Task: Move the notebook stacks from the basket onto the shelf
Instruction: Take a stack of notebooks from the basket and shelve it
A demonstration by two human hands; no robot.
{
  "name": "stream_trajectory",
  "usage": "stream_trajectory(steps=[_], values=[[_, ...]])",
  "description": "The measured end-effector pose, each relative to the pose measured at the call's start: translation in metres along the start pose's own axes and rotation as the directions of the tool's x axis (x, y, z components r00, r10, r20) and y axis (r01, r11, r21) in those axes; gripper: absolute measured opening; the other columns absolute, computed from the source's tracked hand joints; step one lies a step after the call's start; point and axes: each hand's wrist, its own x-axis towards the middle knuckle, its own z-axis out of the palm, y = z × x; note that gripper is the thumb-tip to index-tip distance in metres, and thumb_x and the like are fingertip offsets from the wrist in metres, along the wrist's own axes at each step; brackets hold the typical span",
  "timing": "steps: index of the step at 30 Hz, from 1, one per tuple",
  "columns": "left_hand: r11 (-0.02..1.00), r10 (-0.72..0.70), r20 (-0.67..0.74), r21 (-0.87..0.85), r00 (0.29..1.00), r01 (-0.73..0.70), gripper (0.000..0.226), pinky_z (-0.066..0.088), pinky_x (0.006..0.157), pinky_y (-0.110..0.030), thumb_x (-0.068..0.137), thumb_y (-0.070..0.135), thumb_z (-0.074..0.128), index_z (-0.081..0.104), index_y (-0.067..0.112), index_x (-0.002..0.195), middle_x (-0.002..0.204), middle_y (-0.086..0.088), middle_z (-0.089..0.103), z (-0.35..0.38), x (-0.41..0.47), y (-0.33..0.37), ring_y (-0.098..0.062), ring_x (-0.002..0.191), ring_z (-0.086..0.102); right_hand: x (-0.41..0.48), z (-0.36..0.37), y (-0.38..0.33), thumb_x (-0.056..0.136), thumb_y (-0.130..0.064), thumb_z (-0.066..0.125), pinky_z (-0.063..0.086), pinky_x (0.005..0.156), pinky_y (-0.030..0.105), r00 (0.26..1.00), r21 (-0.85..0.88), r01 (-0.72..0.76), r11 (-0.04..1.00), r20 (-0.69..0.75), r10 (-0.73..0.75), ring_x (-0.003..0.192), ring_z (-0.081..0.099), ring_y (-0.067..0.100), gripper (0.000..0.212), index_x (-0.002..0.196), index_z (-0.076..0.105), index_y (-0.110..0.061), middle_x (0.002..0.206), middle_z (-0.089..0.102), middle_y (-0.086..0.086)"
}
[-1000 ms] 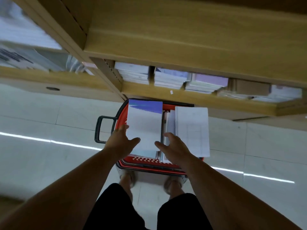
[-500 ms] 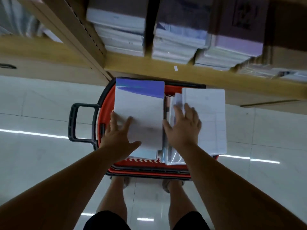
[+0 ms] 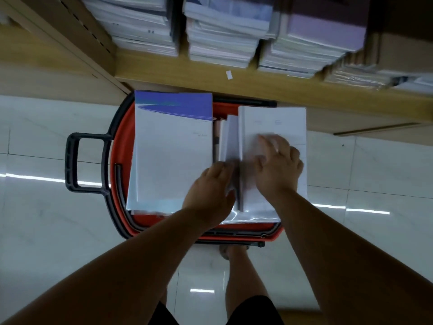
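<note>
Both hands now frame the white-covered notebook stack (image 3: 269, 123) at 3 o'clock in the red plastic basket (image 3: 121, 146). Your left hand (image 3: 210, 191) has quit the blue-topped notebook stack (image 3: 173, 156) for the gap, fingers hidden, grip unclear. Your right hand (image 3: 278, 165) lies spread on top. Lifting looks imminent.

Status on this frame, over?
Left hand at inner edge of right stack, grip unclear. Right hand flat on top. Not yet lifted from basket. Shelf ahead looks full.

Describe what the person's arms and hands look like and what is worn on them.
The left forearm and right forearm are bare, no sleeves in view. The left hand and right hand wear no gloves; no watch, band or ring shows, though the right one is blurred.
</note>
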Motion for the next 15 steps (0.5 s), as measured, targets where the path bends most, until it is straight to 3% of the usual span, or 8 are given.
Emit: stream_trajectory(steps=[2, 3, 4, 7, 11, 13, 15], values=[[0.988, -0.13, -0.042, -0.094, 0.991, 0.125, 0.056, 0.045, 0.104, -0.039, 0.097, 0.027, 0.058, 0.041, 0.021, 0.15, 0.147, -0.005, 0.044, 0.009, 0.008, 0.017, -0.03, 0.129, 0.048, 0.008, -0.004, 0.018, 0.085, -0.068, 0.07, 0.019, 0.123, 0.06, 0.965, 0.037, -0.252, 0.967, 0.087, 0.248, 0.157, 0.011, 0.046, 0.101, 0.164, 0.013, -0.042, 0.175, 0.005, 0.012], [0.978, -0.183, -0.055, -0.108, 0.982, 0.177, 0.058, 0.045, 0.103, -0.039, 0.097, 0.03, 0.059, 0.037, 0.02, 0.151, 0.15, -0.005, 0.04, 0.013, 0.012, 0.023, -0.031, 0.131, 0.045, 0.011, -0.007, 0.025, 0.074, -0.075, 0.076, 0.018, 0.124, 0.063, 0.919, 0.099, -0.379, 0.92, 0.157, 0.362, 0.157, 0.009, 0.048, 0.12, 0.164, 0.003, -0.043, 0.175, 0.002, 0.014], [0.968, -0.227, -0.051, -0.118, 0.973, 0.219, 0.065, 0.045, 0.104, -0.04, 0.095, 0.033, 0.061, 0.032, 0.02, 0.152, 0.153, -0.006, 0.034, 0.017, 0.014, 0.029, -0.031, 0.134, 0.042, 0.013, -0.008, 0.031, 0.065, -0.077, 0.081, 0.025, 0.122, 0.064, 0.881, 0.163, -0.456, 0.875, 0.219, 0.418, 0.154, 0.018, 0.05, 0.132, 0.163, -0.001, -0.044, 0.172, 0.009, 0.017], [0.901, -0.375, -0.008, -0.238, 0.927, 0.362, 0.086, 0.046, 0.109, -0.048, 0.089, 0.043, 0.067, 0.02, 0.019, 0.156, 0.158, -0.008, 0.033, 0.03, 0.022, 0.033, -0.033, 0.137, 0.042, 0.006, -0.007, 0.037, 0.06, -0.075, 0.086, 0.047, 0.107, 0.057, 0.896, 0.242, -0.425, 0.872, 0.246, 0.368, 0.139, 0.042, 0.045, 0.139, 0.163, 0.0, -0.043, 0.159, 0.031, 0.017], [0.601, -0.652, 0.198, -0.453, 0.732, 0.658, 0.066, 0.053, 0.098, -0.048, 0.096, 0.048, 0.057, 0.033, 0.012, 0.145, 0.136, -0.016, 0.059, 0.037, 0.038, 0.021, -0.038, 0.118, 0.061, -0.013, 0.002, 0.039, 0.06, -0.077, 0.085, 0.042, 0.112, 0.057, 0.926, 0.262, -0.368, 0.892, 0.195, 0.324, 0.146, 0.034, 0.044, 0.138, 0.166, 0.008, -0.033, 0.163, 0.027, 0.015], [0.557, -0.66, 0.26, -0.46, 0.705, 0.691, 0.067, 0.054, 0.096, -0.049, 0.096, 0.053, 0.056, 0.036, 0.009, 0.143, 0.131, -0.017, 0.06, 0.041, 0.039, 0.013, -0.039, 0.114, 0.062, -0.021, 0.007, 0.041, 0.06, -0.076, 0.085, 0.04, 0.115, 0.06, 0.926, 0.281, -0.369, 0.886, 0.194, 0.325, 0.15, 0.029, 0.044, 0.136, 0.165, 0.01, -0.035, 0.167, 0.022, 0.012], [0.548, -0.637, 0.263, -0.507, 0.725, 0.665, 0.071, 0.056, 0.094, -0.052, 0.094, 0.054, 0.059, 0.035, 0.011, 0.145, 0.129, -0.016, 0.061, 0.045, 0.038, 0.01, -0.038, 0.112, 0.063, -0.027, 0.011, 0.045, 0.062, -0.074, 0.085, 0.038, 0.117, 0.061, 0.928, 0.278, -0.363, 0.89, 0.196, 0.317, 0.153, 0.024, 0.043, 0.132, 0.164, 0.011, -0.036, 0.17, 0.017, 0.01]])
